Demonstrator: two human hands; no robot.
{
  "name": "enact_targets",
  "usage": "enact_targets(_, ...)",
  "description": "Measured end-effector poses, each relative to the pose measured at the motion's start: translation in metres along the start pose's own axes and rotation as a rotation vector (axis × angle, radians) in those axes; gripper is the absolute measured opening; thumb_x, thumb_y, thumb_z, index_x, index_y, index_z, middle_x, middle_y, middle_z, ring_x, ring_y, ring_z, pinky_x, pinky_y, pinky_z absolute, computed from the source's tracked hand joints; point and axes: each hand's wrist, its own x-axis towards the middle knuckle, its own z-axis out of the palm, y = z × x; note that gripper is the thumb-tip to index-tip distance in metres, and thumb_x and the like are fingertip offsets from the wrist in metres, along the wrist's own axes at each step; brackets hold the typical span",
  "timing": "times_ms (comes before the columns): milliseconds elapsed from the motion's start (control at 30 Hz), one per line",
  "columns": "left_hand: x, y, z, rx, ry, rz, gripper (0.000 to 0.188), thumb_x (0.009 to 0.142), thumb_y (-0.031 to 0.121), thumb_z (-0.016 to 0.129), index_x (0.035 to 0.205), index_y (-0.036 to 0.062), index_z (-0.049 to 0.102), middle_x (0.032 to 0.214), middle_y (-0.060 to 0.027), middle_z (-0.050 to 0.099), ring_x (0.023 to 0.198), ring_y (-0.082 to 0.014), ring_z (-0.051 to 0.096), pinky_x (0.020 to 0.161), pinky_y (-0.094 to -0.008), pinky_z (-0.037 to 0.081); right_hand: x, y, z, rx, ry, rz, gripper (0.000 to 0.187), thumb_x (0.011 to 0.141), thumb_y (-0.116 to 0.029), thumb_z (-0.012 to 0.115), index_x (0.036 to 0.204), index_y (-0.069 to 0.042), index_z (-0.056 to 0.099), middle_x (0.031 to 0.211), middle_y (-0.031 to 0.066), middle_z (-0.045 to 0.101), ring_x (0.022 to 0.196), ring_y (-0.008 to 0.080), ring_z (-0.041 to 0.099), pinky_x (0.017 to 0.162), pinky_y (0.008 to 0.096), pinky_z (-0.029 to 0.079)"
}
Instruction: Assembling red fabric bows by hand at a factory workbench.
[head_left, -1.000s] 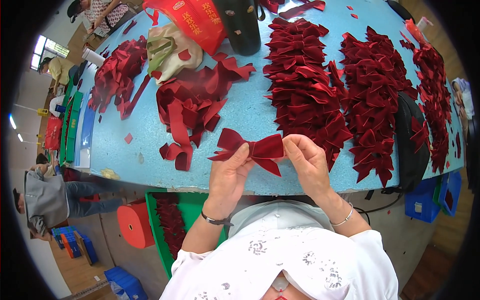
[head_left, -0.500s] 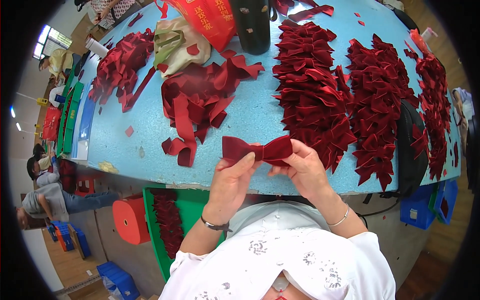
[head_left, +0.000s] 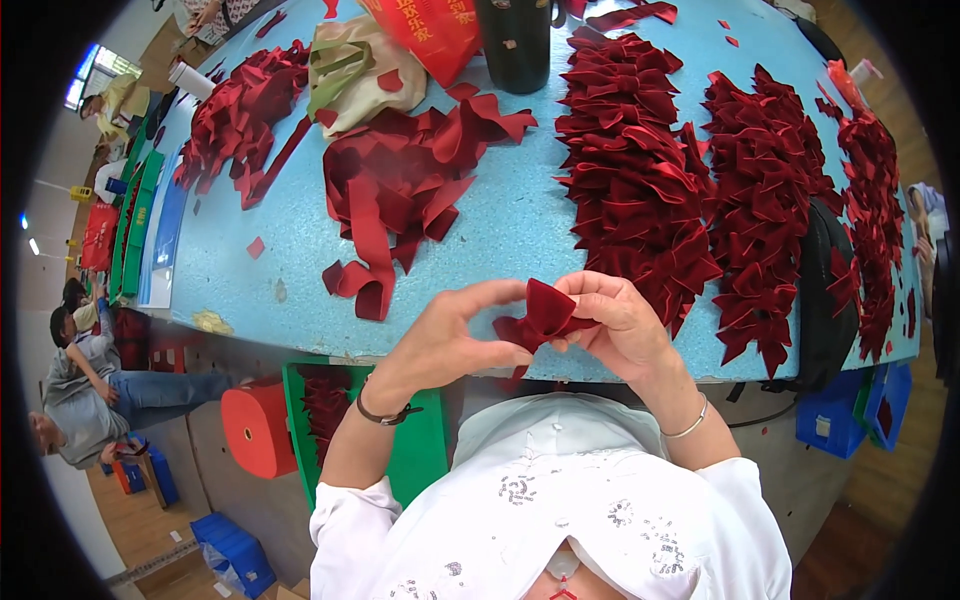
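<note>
A dark red velvet bow [head_left: 546,310] is held over the table's near edge, turned so that its loops stand at an angle. My right hand [head_left: 622,325] pinches its right side between thumb and fingers. To its left, my left hand [head_left: 450,335] makes a wide C, thumb and forefinger apart, with their tips at the bow's left edge; whether they touch it I cannot tell. Beyond my hands lies a loose heap of red ribbon strips [head_left: 385,185]. A long row of finished-looking red bows [head_left: 635,170] stretches away just right of it.
More rows of bows [head_left: 765,190] lie to the right, beside a black bag [head_left: 822,300]. A dark cup [head_left: 512,50], a red bag [head_left: 430,35] and a cream cloth bag [head_left: 365,80] stand farther back. Below the table edge are a green bin [head_left: 415,440] and a red roll [head_left: 258,428].
The bow has turned from lying wide and flat between both hands to an angled position. My left hand has let go of its middle, moved slightly left and spread its fingers.
</note>
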Motion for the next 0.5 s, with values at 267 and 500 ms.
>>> enact_targets(267, 0.011, -0.012, 0.016, -0.27, -0.027, -0.27, 0.024, 0.083, 0.013, 0.074, 0.102, -0.0015, 0.072, 0.082, -0.002, 0.069, 0.072, -0.0064, 0.059, 0.067, -0.0214, 0.048, -0.003, -0.002, -0.001, -0.289, 0.065, -0.175, 0.015, 0.088, -0.002, 0.063, 0.102, 0.003, 0.062, 0.091, 0.0098, 0.067, 0.078, 0.0143, 0.064, 0.068, 0.0271, 0.053)
enact_targets(500, 0.008, -0.026, 0.017, -0.422, 0.08, -0.313, 0.02, 0.085, 0.013, 0.073, 0.098, -0.002, 0.073, 0.081, -0.0024, 0.069, 0.072, -0.0056, 0.059, 0.065, -0.0201, 0.047, -0.002, -0.001, 0.0, -0.683, 0.138, -0.444, 0.025, 0.084, 0.007, 0.066, 0.107, 0.004, 0.06, 0.094, 0.0072, 0.066, 0.084, 0.0116, 0.063, 0.075, 0.0247, 0.052)
